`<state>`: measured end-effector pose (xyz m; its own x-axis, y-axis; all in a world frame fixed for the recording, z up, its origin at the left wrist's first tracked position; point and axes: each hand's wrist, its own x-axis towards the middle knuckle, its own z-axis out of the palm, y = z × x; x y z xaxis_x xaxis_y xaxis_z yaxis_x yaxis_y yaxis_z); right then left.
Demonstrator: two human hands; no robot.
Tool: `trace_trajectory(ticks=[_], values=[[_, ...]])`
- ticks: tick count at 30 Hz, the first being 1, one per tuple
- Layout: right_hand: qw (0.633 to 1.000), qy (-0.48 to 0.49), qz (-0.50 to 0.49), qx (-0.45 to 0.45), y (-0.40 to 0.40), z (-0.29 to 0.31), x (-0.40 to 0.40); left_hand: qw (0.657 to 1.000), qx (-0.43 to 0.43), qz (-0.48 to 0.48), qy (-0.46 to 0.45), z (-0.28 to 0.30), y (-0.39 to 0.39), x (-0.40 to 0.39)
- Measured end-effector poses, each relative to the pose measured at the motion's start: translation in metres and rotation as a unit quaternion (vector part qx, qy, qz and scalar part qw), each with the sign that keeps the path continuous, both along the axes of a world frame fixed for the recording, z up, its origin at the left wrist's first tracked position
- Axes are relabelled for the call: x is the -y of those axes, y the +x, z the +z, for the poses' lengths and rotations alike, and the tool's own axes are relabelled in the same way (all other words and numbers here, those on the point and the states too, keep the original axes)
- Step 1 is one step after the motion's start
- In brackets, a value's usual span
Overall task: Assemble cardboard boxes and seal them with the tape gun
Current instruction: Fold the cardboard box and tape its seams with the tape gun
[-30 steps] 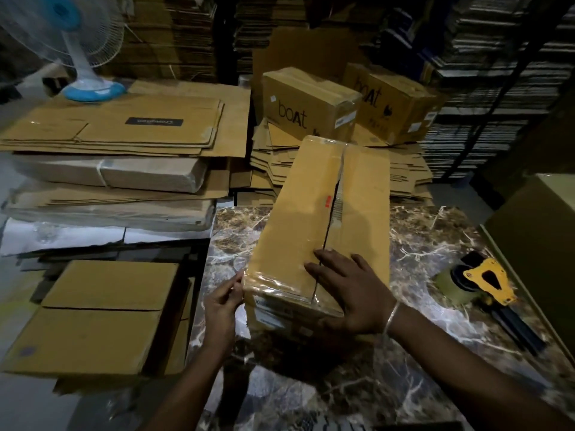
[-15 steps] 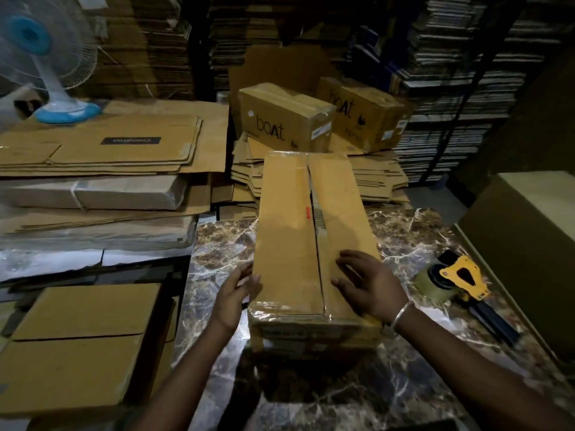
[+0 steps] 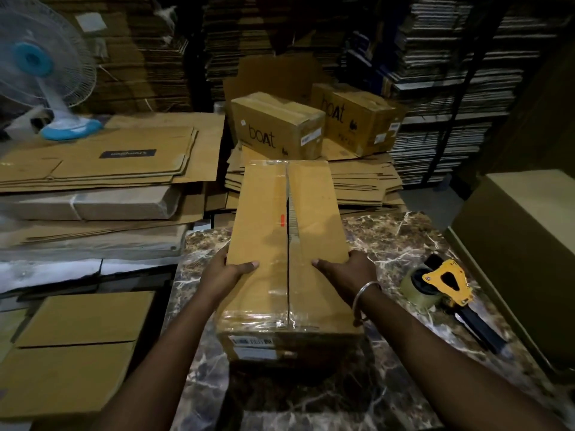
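Head view. Long cardboard box (image 3: 289,244) lies lengthwise on the marble-patterned table (image 3: 401,244), its far end reaching past the table's far edge toward the flat cardboard stacks (image 3: 364,181) behind. Top flaps closed; centre seam runs the full length, with glossy clear tape visible near the close end and a small red mark just left of the seam. A printed label sits on the near end face.

Left hand (image 3: 224,272) grips the box's left edge: thumb laid over the top face, fingers wrapped down the side, out of sight. Right hand (image 3: 351,272) grips the right edge the same way, thumb on top pointing toward the seam; remaining fingers hidden behind the box. A metal bangle (image 3: 364,297) circles the right wrist.

Tape gun (image 3: 448,284), yellow frame with a roll of tape and dark handle, lies on the table to the right of the box, apart from both hands. A large brown box (image 3: 522,244) stands just beyond it at the right.

Behind: two sealed "boAt" boxes (image 3: 277,126) atop the flat stacks. Left: piled flattened cartons (image 3: 102,160) and a blue-and-white fan (image 3: 43,70).
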<state>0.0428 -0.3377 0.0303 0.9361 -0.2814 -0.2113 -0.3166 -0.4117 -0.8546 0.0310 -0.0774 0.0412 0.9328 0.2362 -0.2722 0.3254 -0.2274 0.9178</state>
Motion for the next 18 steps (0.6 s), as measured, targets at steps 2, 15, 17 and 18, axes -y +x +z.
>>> trace_trajectory(ticks=[2,15,17,18], values=[[1.000,-0.007,0.004,-0.001,-0.001,0.003,0.010,1.000,0.003,0.007,0.007,0.006,-0.005,0.012],[1.000,-0.003,-0.020,0.021,-0.037,0.096,0.179,0.998,0.038,-0.050,0.019,0.094,-0.008,0.171],[0.999,0.014,-0.029,0.023,-0.041,0.123,0.213,0.996,0.057,-0.067,0.011,0.117,0.001,0.206],[0.999,0.018,-0.036,0.026,-0.043,0.136,0.230,0.995,0.066,-0.080,0.011,0.128,0.007,0.222]])
